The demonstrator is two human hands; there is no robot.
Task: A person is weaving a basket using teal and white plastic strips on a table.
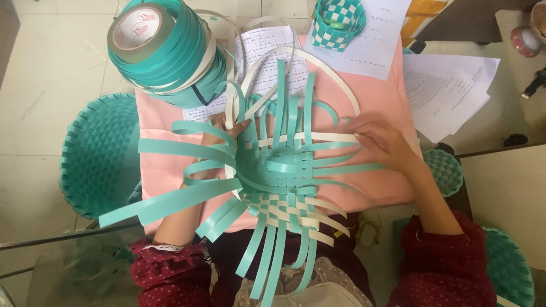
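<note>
A half-woven basket (281, 187) of teal and white plastic strips lies tilted on a pink cloth (375, 96), its loose strips fanning out to all sides. My left hand (227, 129) reaches in from the left and pinches a white strip (232, 91) among the upright teal strips. My right hand (382, 138) rests at the right side, fingers on the end of a horizontal white strip (307, 137) that crosses the teal uprights. Both sleeves are dark red with dots.
A big reel of teal and white strip (162, 51) stands at the back left. A small finished checkered basket (338, 23) sits on printed papers (443, 91) behind. Teal woven stools (99, 153) flank the table, another (509, 267) at right.
</note>
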